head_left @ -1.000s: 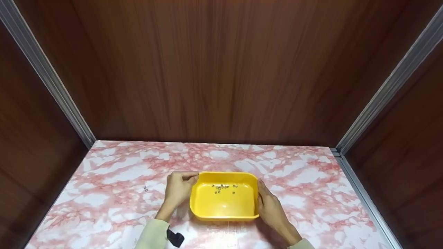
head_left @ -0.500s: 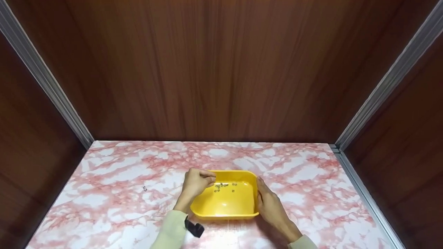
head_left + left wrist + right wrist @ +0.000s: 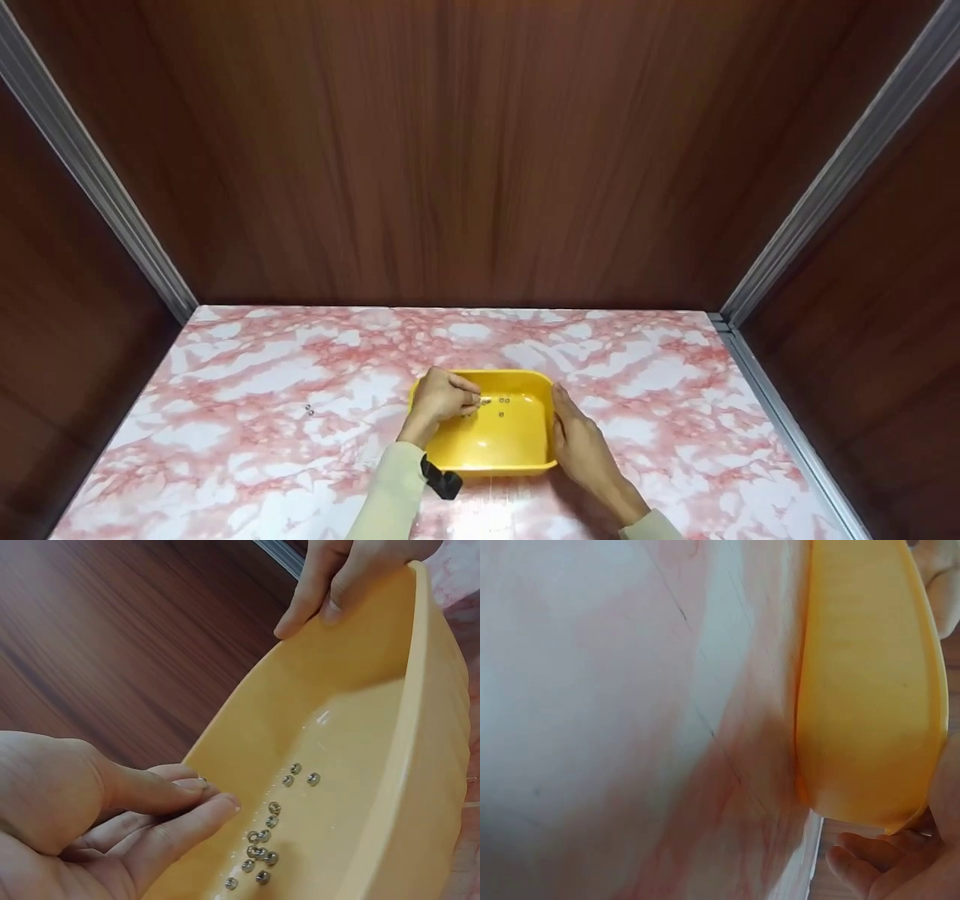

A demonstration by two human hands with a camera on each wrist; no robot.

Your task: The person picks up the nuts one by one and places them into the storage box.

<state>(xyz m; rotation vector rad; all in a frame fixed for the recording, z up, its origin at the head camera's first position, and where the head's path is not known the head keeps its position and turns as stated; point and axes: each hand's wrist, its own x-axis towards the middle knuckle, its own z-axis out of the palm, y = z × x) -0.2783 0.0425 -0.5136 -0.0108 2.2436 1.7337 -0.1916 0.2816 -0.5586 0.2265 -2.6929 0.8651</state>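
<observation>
A yellow plastic tray (image 3: 491, 450) stands on the table, with several small shiny metal nuts (image 3: 259, 851) lying loose on its floor. My left hand (image 3: 442, 396) reaches over the tray's left side. In the left wrist view, its thumb and fingers pinch together above the nuts, with a tiny glint of metal, apparently another nut (image 3: 202, 779), at the fingertips; most of it is hidden. My right hand (image 3: 589, 446) grips the tray's right wall. The right wrist view has its fingers (image 3: 855, 859) at the tray's corner.
Two more small nuts (image 3: 309, 409) lie on the pink-and-white marbled table (image 3: 247, 450), left of the tray. Brown wood-look panels (image 3: 465, 165) with grey metal corner strips enclose the table at the back and both sides.
From the tray's left rim, my left hand has moved right and in over the nuts, fingers still pinched. My right hand keeps its grip and the tray stays about where it was.
</observation>
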